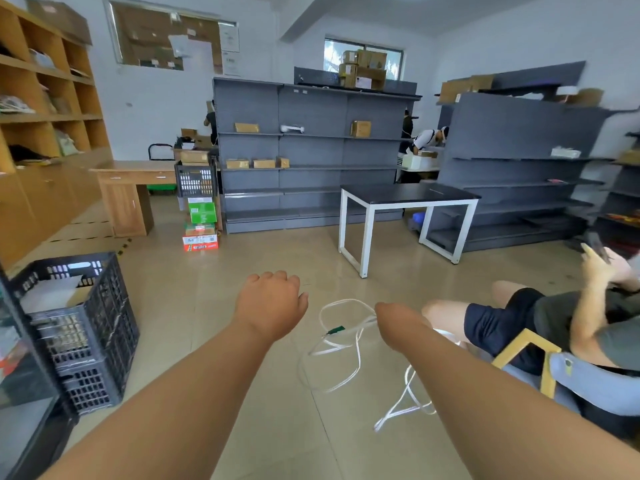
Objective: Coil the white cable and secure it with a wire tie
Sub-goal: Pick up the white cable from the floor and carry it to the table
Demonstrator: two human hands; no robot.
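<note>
Hanging from right hand (398, 322), fingers clamped: white cable (329, 349); left hand (272, 303) fisted nearby.

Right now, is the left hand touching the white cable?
Apart. The head view shows a strip of bare floor between the left hand and the nearest loop of the white cable.

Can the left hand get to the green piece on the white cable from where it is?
Probably yes. The left hand is close beside the cable that hangs from the right hand, and nothing stands between it and the green piece. Its curled fingers would have to open first.
</note>
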